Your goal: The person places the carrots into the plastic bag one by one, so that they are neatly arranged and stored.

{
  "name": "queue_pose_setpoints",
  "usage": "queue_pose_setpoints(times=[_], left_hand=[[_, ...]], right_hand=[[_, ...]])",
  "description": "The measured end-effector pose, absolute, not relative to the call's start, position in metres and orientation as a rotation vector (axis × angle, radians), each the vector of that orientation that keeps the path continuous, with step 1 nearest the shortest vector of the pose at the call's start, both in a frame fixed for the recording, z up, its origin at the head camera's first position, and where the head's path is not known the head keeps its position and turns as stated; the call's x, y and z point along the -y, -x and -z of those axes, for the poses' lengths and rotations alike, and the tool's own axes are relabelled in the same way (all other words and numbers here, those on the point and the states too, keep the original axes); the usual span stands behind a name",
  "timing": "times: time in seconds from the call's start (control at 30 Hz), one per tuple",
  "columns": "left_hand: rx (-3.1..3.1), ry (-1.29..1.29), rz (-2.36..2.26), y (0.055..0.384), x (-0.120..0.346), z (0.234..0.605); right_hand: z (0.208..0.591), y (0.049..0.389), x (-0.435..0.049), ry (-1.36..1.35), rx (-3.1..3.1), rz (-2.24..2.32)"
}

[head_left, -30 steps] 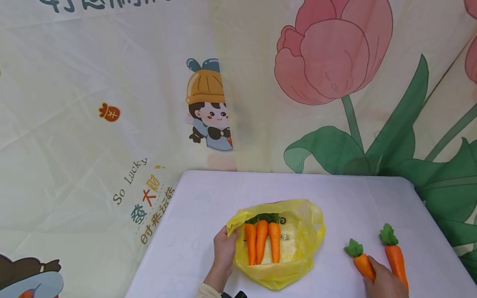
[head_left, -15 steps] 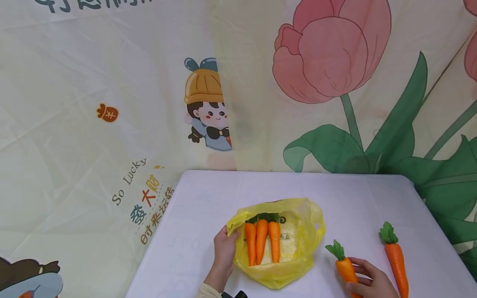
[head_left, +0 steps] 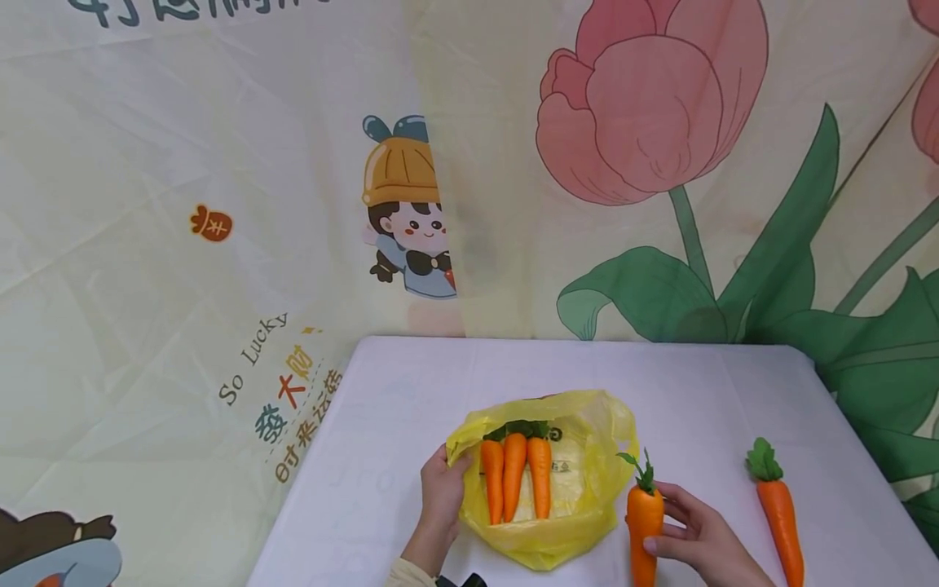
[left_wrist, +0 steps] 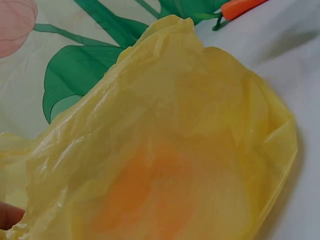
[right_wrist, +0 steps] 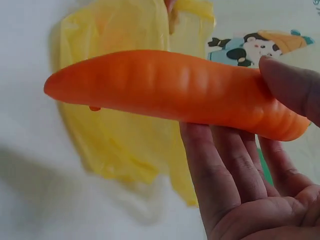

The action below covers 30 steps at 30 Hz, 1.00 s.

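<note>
My left hand point(head_left: 443, 493) pinches the left rim of a yellow plastic bag point(head_left: 543, 542), whose mouth gapes toward me. Three orange carrots point(head_left: 516, 477) with green tops lie side by side in the bag. Just right of the bag, my right hand point(head_left: 697, 534) holds another carrot point(head_left: 644, 530) upright, leaves up, between thumb and fingers. The right wrist view shows this held carrot point(right_wrist: 150, 87) lengthwise, with the thumb on one side and fingertips on the other. In the left wrist view the bag point(left_wrist: 165, 125) covers most of the picture, and orange shows faintly through it.
One more carrot point(head_left: 781, 522) with a green top lies at the right on the white-covered table point(head_left: 411, 375). Behind the table hangs a printed cloth point(head_left: 506, 244) with a tulip and a cartoon figure. A small black object point(head_left: 473, 580) shows at the bottom edge.
My right hand has lifted a carrot from beside the other one on the right and carried it left toward the bag, turning it upright. The left hand and bag have stayed in place.
</note>
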<state>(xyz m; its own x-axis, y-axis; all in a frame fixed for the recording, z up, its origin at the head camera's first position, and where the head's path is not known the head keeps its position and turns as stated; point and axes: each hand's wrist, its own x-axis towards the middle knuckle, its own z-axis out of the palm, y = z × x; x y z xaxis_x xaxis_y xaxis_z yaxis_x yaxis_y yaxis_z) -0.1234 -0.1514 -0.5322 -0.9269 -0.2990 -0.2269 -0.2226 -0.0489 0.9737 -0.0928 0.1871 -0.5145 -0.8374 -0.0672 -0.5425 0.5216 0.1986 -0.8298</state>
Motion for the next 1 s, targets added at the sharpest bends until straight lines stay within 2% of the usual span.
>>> queue_pose_setpoints(times=[0.23, 0.47, 0.77, 1.0], left_hand=[[2.111, -0.599, 2.179, 0.125, 0.153, 0.533], [2.116, -0.605, 2.186, 0.125, 0.152, 0.533], [2.095, -0.613, 2.205, 0.124, 0.152, 0.532], [2.076, -0.589, 2.222, 0.125, 0.153, 0.532]], right_hand=[[0.493, 0.11, -0.157, -0.186, -1.888, 1.849], [0.482, 0.134, -0.118, -0.129, -1.927, 1.99], [0.499, 0.16, -0.088, -0.082, -1.911, 2.139], [0.522, 0.163, -0.079, -0.058, -2.167, 1.984]])
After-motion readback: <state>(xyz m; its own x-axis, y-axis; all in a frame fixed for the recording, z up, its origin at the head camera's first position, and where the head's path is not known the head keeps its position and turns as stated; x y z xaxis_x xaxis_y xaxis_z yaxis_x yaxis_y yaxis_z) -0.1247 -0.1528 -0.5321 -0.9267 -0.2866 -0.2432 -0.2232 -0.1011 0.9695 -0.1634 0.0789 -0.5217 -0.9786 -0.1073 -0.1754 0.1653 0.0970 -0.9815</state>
